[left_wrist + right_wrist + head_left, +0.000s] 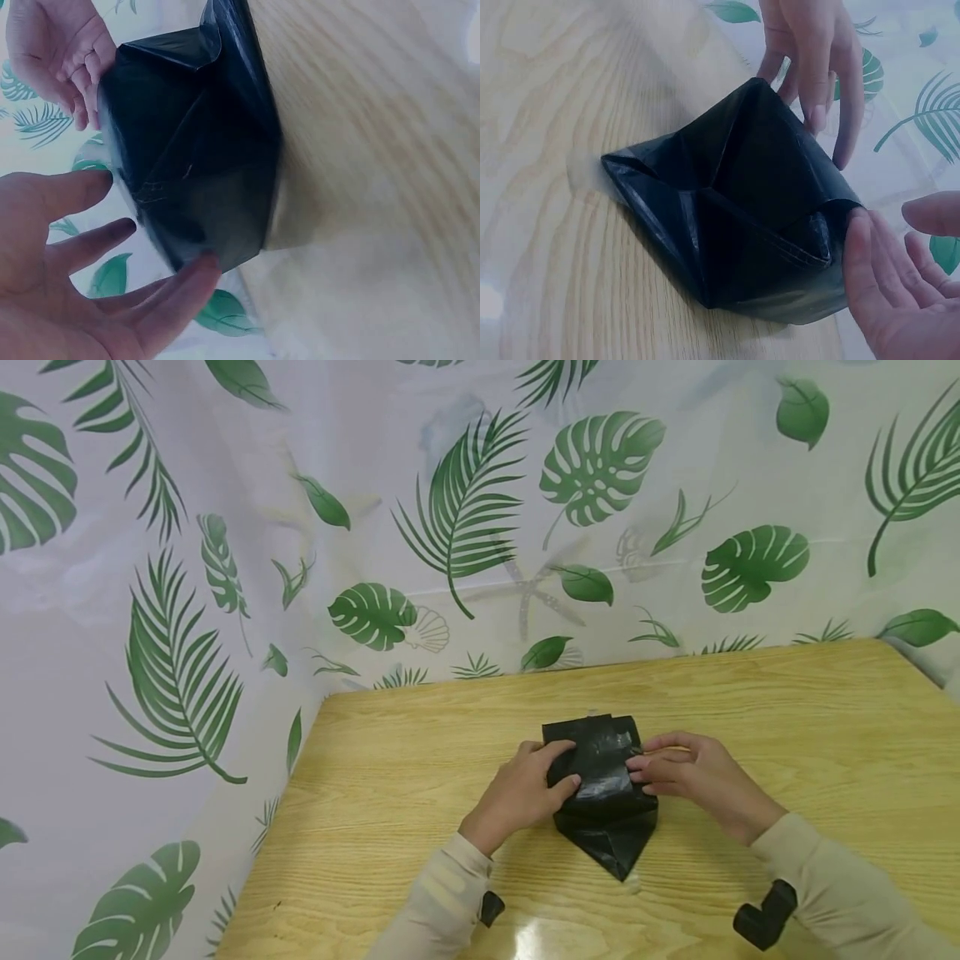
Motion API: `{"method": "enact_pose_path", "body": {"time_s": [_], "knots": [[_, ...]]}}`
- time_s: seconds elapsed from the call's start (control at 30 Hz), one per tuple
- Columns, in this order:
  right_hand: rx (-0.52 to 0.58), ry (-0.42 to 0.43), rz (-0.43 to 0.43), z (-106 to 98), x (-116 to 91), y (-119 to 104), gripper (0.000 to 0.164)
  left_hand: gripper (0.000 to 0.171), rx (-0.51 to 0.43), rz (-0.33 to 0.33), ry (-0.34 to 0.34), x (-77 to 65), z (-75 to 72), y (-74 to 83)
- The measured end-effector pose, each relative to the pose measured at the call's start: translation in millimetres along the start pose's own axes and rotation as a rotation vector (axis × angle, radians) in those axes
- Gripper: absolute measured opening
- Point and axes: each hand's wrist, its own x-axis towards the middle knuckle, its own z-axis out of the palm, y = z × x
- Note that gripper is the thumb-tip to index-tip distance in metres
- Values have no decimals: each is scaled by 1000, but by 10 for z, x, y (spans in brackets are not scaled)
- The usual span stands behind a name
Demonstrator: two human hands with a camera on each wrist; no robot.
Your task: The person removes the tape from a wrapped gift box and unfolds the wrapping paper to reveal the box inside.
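Observation:
A boxy bundle wrapped in glossy black plastic sheeting (600, 768) lies on the table, its near end folded to a triangular point. What is inside is hidden. My left hand (521, 789) rests at the bundle's left side, thumb and fingertips touching the plastic. In the left wrist view, the fingers of that left hand (97, 277) look spread and mostly straight. On the opposite side, my right hand (701, 777) touches the right edge of the wrap. The right wrist view shows this right hand (900, 285) with extended fingers against a folded edge and the thumb apart from the plastic.
The wooden table (390, 760) extends around the bundle on all sides. Behind and to the left hangs a white curtain (337, 460) with green leaf prints, meeting the table's back edge. Black straps (765, 914) sit at both wrists.

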Motion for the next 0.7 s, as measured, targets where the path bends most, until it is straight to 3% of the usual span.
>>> {"method": "enact_pose_path", "body": {"time_s": [0.2,0.33,0.47,0.6,0.7], "knots": [[91,-12,-21,36,2,-24,45,45,153,67,81,-33,-64,109],[117,-24,-22,65,17,-37,48,40,286,263,150,-43,-82,172],[129,-28,-4,86,29,-47,48,45,436,442,149,-48,-62,213],[141,-43,6,94,33,-59,47,50,553,447,121,-61,-34,238],[134,-58,-5,100,35,-65,46,48,564,418,129,-67,-24,237]]}}
